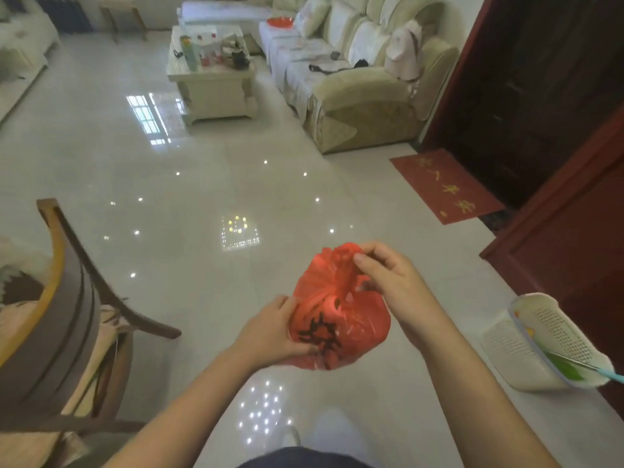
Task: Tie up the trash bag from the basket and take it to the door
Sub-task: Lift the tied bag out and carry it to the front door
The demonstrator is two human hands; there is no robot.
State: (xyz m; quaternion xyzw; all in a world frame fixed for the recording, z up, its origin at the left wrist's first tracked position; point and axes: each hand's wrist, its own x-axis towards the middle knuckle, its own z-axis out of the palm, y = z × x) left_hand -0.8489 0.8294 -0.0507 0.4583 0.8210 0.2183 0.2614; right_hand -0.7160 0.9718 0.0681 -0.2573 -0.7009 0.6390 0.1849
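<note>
A small red plastic trash bag [337,309] with dark contents hangs in the air in front of me, its top gathered into bunched folds. My left hand [273,329] cups the bag's lower left side. My right hand [388,275] pinches the gathered top of the bag between thumb and fingers. The white perforated basket [537,339] stands tilted on the floor at the right, beside the dark red door [540,96].
A red doormat [445,185] lies before the door. A wooden chair [67,315] stands close at my left. A beige sofa [354,79] and a cluttered coffee table [212,76] are farther back. Glossy tiled floor lies between. My feet show at the bottom.
</note>
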